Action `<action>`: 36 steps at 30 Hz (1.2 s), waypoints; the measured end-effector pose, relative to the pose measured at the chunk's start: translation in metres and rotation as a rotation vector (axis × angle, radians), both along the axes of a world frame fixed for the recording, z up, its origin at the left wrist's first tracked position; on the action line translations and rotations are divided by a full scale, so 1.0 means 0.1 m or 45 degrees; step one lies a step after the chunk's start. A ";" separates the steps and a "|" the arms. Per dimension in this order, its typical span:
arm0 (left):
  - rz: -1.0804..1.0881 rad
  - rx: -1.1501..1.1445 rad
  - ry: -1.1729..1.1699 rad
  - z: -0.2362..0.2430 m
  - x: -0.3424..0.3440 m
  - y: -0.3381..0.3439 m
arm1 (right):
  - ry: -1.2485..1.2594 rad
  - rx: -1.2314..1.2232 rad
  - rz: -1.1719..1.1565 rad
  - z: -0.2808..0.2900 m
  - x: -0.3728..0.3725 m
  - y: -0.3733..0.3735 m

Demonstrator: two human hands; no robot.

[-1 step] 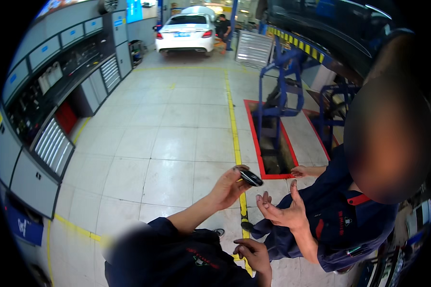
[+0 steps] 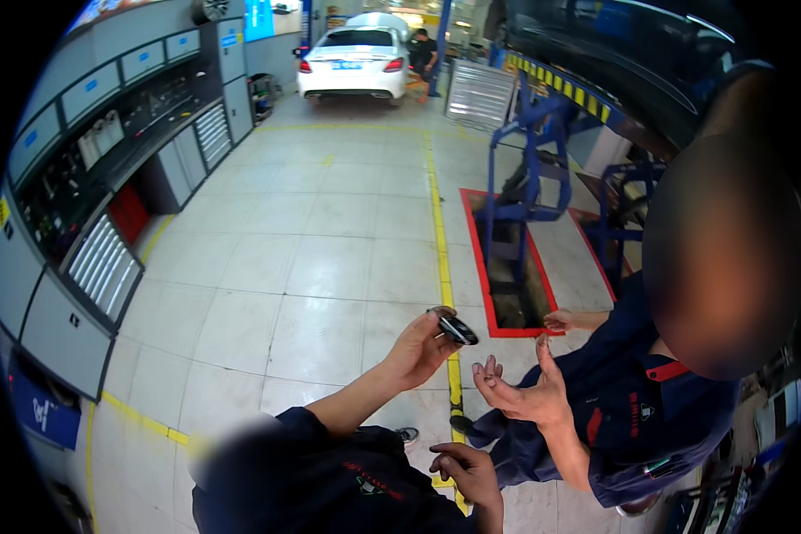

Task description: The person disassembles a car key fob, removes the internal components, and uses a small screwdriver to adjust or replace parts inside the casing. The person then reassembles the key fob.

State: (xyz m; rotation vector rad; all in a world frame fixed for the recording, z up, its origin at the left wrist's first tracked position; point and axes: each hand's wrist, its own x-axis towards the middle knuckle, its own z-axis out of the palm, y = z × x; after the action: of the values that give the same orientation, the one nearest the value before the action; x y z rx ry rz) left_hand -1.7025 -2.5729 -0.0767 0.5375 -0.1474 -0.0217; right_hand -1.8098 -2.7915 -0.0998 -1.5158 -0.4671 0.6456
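Observation:
My left hand [image 2: 423, 351] is raised near the middle, its fingers closed round a small, glossy black object with a silver stripe [image 2: 457, 328], which looks like a key fob. Lower down, my right hand [image 2: 463, 472] is loosely curled, with fingers apart and nothing visible in them. Just right of the object, a co-worker's hand [image 2: 529, 396] is turned up with spread, smudged fingers, not visibly touching it. That person's other hand [image 2: 565, 320] is farther back.
The co-worker [image 2: 659, 436] stands close at right, below a raised dark car [image 2: 614, 40]. Blue lift frames [image 2: 562, 190] rise from red-edged pits [image 2: 498, 329]. Grey cabinets [image 2: 67, 338] and a workbench line the left. Another person [image 2: 423, 58] is beside a white car [image 2: 351, 80] at the back.
The view has shifted slightly, so the background sits a little farther right. My left hand and the black object appear slightly more to the left.

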 end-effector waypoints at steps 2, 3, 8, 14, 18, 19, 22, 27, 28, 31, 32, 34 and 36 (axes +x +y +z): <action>0.036 -0.112 0.154 -0.09 -0.05 0.28 | -0.003 -0.035 0.102 -0.03 0.06 0.18; 0.041 -0.183 0.216 -0.12 -0.02 0.39 | -0.020 -0.066 0.140 -0.04 0.13 0.26; 0.019 -0.186 0.193 -0.19 0.07 0.83 | -0.015 -0.017 0.224 -0.15 0.39 0.76; -0.095 0.008 0.042 -0.31 0.35 1.26 | 0.796 0.182 0.147 -0.50 0.94 1.41; -0.112 0.213 0.085 -0.26 0.41 1.77 | 3.237 0.964 -0.549 0.61 1.39 2.15; -0.091 0.199 0.109 -0.28 0.45 1.88 | 3.672 1.002 -0.716 0.79 1.49 2.34; -0.015 0.193 0.123 -0.30 0.63 2.16 | 3.999 1.108 -0.609 0.85 1.59 2.83; -0.025 0.201 0.128 -0.51 0.89 2.60 | 4.468 1.616 -1.017 0.73 1.92 3.25; -0.021 0.090 0.139 -0.54 0.90 2.64 | 4.811 1.605 -1.298 0.74 1.97 3.32; 0.100 -0.133 0.133 -0.63 0.94 2.72 | 5.247 1.262 -1.701 0.66 2.14 3.45; 0.169 -0.122 0.167 -0.63 0.90 2.73 | 5.298 1.094 -1.672 0.53 2.20 3.48; 0.254 -0.121 0.211 -0.56 0.86 2.78 | 5.353 0.970 -1.409 0.47 2.25 3.58; 0.293 -0.153 0.233 -0.50 0.83 2.82 | 5.431 0.884 -1.252 0.51 2.30 3.64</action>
State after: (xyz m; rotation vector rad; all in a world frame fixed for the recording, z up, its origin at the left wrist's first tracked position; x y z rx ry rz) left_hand -1.6196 -2.2912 -0.1266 0.4272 0.0921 0.1608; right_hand -1.5797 -2.4274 -0.0492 -1.9688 -2.0989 -0.5937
